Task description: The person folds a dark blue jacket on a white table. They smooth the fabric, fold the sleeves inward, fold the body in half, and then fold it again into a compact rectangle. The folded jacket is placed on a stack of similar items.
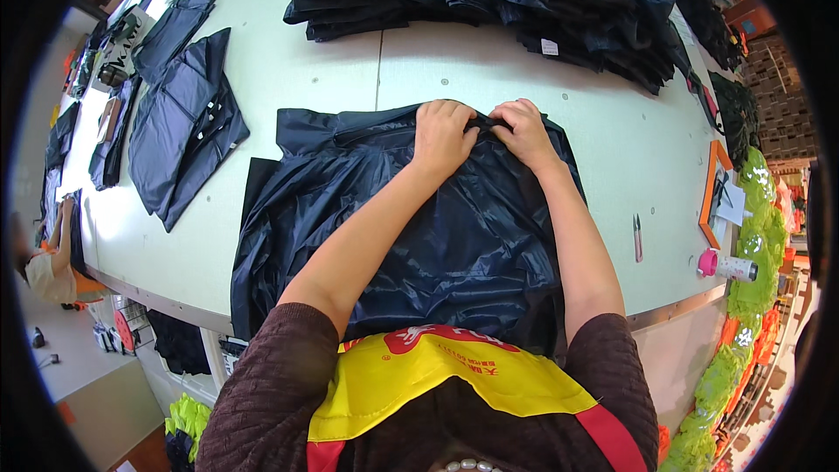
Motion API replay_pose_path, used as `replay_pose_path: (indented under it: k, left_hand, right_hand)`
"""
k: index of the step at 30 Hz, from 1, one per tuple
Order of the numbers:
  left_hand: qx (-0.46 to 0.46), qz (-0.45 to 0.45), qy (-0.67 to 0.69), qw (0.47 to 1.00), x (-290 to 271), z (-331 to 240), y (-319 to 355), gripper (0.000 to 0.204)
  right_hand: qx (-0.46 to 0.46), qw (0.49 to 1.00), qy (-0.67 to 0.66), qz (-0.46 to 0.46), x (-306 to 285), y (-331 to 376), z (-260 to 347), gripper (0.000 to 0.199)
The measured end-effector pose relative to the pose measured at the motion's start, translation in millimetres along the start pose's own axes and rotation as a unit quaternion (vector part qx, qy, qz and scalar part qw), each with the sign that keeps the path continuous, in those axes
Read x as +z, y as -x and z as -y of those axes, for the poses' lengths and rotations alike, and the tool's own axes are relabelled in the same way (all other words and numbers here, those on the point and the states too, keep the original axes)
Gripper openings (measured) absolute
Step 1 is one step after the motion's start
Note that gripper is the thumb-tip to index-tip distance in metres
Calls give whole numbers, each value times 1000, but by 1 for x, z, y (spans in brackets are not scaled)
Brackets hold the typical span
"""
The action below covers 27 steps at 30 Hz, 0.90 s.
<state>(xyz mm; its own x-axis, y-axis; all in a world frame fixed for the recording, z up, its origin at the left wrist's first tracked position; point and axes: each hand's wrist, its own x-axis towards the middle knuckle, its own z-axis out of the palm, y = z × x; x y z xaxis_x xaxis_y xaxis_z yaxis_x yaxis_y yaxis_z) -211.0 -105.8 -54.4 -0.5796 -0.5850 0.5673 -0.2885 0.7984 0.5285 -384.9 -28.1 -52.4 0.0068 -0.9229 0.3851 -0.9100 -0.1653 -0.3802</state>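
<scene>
Got my left hand (443,134) and right hand (525,132) both pinched tight on the shiny dark navy nylon garment (419,236) at its far edge, on the pale green table (612,131).

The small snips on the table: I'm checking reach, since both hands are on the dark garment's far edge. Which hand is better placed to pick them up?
Probably the right hand. The snips lie on the table to the right of the dark garment, beyond the right forearm. The left hand would have to cross over it.
</scene>
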Motion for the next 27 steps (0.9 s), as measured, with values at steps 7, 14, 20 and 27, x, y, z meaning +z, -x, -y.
replay_pose_path:
  k: [7, 14, 20, 27]
  left_hand:
    - [47, 15, 45, 998, 15, -8, -7, 17]
    - [107, 12, -65, 992, 24, -7, -8, 7]
    - [-64, 26, -103, 992, 26, -23, -12, 11]
    - [-290, -65, -89, 950, 13, -18, -19, 15]
  right_hand:
    - [16, 999, 18, -37, 5, 8, -1, 18]
    - [-7, 999, 32, -42, -5, 13, -3, 7]
    - [-30, 995, 54, -76, -4, 7, 15, 3]
    - [4, 990, 109, -84, 0, 6, 9, 3]
